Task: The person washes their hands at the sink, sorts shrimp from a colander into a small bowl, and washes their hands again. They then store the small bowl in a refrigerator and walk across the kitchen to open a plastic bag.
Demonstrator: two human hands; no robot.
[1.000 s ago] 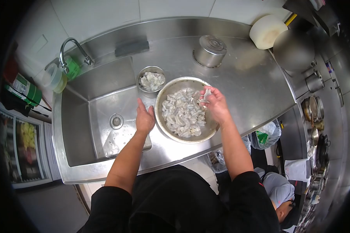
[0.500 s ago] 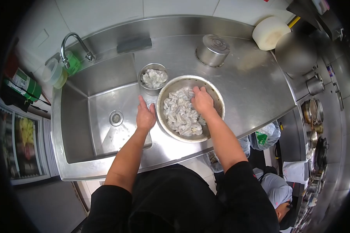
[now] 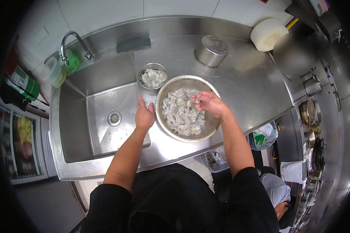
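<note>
A wide metal bowl (image 3: pixel 212 132) stands on the steel counter, filled mostly on its left side with raw, greyish peeled shrimp (image 3: pixel 182 114). Above its right part is my right hand (image 3: pixel 212 105), palm turned partly up, its fingers pinched on a few shrimp. A small round metal container (image 3: pixel 151 90) to the bowl's upper left also holds shrimp. Just below that container, my left hand (image 3: pixel 145 114) lies between sink and bowl, fingers stretched and holding nothing. Beside its fingers is something clear, like a plastic bag (image 3: pixel 149 99), partly hidden.
To the left is a steel sink (image 3: pixel 76 116) with a faucet (image 3: pixel 74 37) and plastic tubs (image 3: pixel 52 73). A lidded metal pot (image 3: pixel 211 51) stands at the back of the counter, and a round white block (image 3: pixel 269 35) at the right corner. Another person (image 3: pixel 275 190) is at lower right.
My right hand has lifted from the shrimp in the bowl and turned its palm up, fingers now pinching shrimp. My left hand has stayed nearly in place.
</note>
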